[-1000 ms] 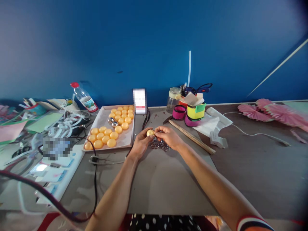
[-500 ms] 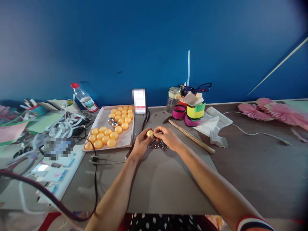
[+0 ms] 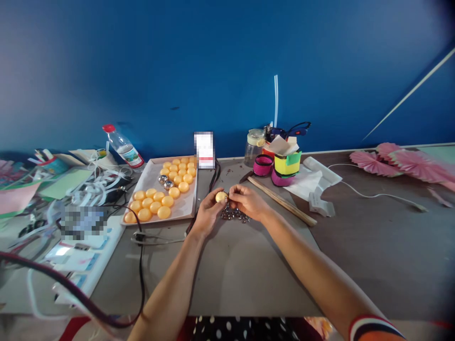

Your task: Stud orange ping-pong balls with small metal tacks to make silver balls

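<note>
My left hand pinches a small yellow ball between thumb and fingers. My right hand is closed beside it, fingertips touching the ball; whether it holds anything small is hidden. Both hands hover over a pile of small shiny dark beads on the grey mat. To the left a tray carries several yellow balls and two silvery ones.
A wooden-handled hammer lies right of the hands. Pink and yellow tape rolls, a jar and a tool cup stand behind. A bottle, white strips and cables crowd the left. Pink paper fans lie far right.
The hands stay together at the ball over the beads, with only slight finger movement. The view has shifted a little.
</note>
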Available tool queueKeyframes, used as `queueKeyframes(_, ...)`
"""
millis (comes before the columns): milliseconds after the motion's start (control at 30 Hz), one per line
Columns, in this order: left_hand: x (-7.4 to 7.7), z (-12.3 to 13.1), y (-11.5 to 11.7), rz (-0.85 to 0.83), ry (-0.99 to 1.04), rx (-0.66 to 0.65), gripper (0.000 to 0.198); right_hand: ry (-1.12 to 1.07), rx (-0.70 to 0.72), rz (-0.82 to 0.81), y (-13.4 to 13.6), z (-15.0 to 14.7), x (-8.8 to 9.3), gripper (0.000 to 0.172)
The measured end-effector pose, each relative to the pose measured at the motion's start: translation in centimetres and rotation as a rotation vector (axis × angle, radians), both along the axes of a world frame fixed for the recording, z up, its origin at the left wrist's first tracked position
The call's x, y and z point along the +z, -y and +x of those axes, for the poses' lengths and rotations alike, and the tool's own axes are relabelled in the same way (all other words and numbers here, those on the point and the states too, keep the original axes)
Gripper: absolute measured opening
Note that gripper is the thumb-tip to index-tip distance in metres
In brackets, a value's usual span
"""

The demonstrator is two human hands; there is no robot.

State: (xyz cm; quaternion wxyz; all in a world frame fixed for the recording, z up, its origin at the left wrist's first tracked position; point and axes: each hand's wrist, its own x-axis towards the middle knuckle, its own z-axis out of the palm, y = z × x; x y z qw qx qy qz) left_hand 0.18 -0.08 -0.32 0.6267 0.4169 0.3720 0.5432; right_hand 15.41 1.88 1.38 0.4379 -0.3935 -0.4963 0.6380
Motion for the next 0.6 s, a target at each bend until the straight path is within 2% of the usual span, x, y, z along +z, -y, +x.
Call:
queueKeyframes(67,0.3,0.0,0.0,-0.042,0.1,-0.049,0.045,0.05,0.001,0.068,-0.5,0.8,-0.1,0.019)
queueKeyframes(233,0.6,-0.3,-0.3,-0.081,0.208,-0.069,0.042,0.667,-0.065,0.39,-1.3,2.1,-0.7,0.017)
queueKeyframes(367,0.3,-0.4,-0.5,-0.083,0.212,-0.028,0.041,1.034,-0.021,0.466,-1.2,1.9,-1.4,0.025)
queueKeyframes(467,0.3,-0.3,-0.6,-0.082,0.211,-0.004,0.042,1.176,0.041,0.482,-1.0,1.6,-1.6,0.026)
queueKeyframes(600,0.5,-0.2,-0.5,-0.083,0.203,-0.002,0.041,1.202,0.059,0.479,-0.7,1.2,-1.6,0.021)
